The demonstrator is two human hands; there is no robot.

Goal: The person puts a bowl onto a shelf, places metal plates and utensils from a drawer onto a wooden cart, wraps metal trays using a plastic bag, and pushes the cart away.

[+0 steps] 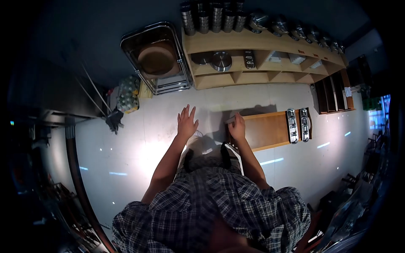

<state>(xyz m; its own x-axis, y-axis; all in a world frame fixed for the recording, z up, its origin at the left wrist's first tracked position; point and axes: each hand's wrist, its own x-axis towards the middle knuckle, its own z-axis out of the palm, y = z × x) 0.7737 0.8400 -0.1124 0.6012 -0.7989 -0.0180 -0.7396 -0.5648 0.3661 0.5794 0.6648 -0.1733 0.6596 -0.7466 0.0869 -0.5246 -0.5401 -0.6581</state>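
My left hand (187, 123) is held out over the pale floor with its fingers spread, and nothing is in it. My right hand (237, 126) is closed at the near end of a long wooden tray (263, 126) with raised sides. A small greyish edge shows beside its fingers, too dim to identify. Two shiny metal compartment trays, a nearer one (292, 125) and a farther one (304, 125), lie side by side across the far end of the wooden tray.
A wooden shelf unit (253, 79) stands ahead, with stacked metal cups (217, 19) and metal pots (258, 22) on top and a round metal pan (221, 61) inside. Folding chairs (176, 71) lean at its left, near a bag of bottles (128, 95). A dark brown rack (333, 93) stands at right.
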